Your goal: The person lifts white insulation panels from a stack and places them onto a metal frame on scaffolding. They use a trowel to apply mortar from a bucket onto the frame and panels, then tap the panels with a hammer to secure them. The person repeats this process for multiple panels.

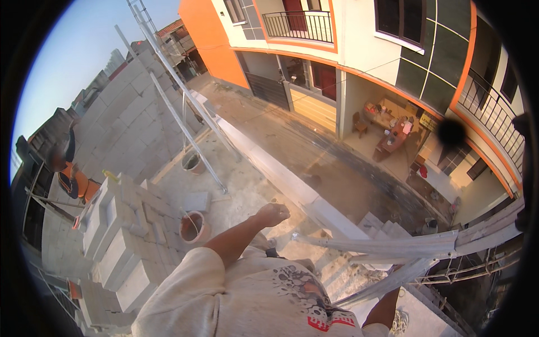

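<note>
My left hand (273, 214) reaches forward above the dusty concrete floor, its fingers curled closed and nothing visible in them. It is close to the low pale wall (269, 167) at the floor's edge. My right forearm (386, 306) passes behind silvery metal channels (393, 244), which hide the hand. These channels cross in front of my right side and run toward the right edge. Left of my outstretched arm stand an orange bucket (192, 227) with a dark inside and a flat grey block (197, 201).
Light grey blocks (132, 247) are stacked at the left. Behind them, a person in orange and dark clothes (84, 182) is by a block wall (120, 106). Metal poles (168, 56) lean near another bucket (193, 163). Beyond the low wall, a street (292, 146) lies below.
</note>
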`<state>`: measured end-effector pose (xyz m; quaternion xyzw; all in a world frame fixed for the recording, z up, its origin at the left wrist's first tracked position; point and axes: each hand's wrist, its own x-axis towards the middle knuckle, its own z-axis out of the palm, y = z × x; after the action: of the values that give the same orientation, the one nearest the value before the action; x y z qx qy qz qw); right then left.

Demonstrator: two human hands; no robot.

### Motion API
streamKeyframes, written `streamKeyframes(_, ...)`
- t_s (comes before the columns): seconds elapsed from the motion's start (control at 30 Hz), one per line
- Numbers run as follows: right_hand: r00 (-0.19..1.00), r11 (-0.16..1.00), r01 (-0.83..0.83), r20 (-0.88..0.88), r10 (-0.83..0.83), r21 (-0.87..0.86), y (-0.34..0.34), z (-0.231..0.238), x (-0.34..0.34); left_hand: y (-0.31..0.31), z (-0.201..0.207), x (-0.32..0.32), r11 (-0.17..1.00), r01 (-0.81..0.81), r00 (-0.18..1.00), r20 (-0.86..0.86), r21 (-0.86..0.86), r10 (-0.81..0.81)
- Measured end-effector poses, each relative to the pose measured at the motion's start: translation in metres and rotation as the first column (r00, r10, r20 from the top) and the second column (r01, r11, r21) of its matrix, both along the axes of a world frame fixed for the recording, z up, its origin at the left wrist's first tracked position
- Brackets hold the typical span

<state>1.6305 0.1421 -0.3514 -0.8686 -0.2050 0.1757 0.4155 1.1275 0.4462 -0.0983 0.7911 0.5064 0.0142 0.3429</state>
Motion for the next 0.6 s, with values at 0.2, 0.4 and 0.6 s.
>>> streamKeyframes(0.2,1.000,0.998,-0.013,0.008,0.013,0.053,-0.012,0.005,-0.012,-0.011,-0.012,0.009,0.995,0.079,0.996,-0.035,0.065,-0.077)
streamKeyframes(0.4,0.994,0.965,0.106,-0.042,-0.098,0.241,-0.016,0.008,-0.074,-0.020,-0.013,0.043,0.987,0.084,0.996,0.045,-0.137,-0.078)
streamKeyframes(0.6,0.976,0.969,0.216,-0.005,-0.217,0.119,0.011,0.054,-0.125,-0.023,-0.016,0.091,0.975,0.198,0.977,0.097,-0.097,-0.189)
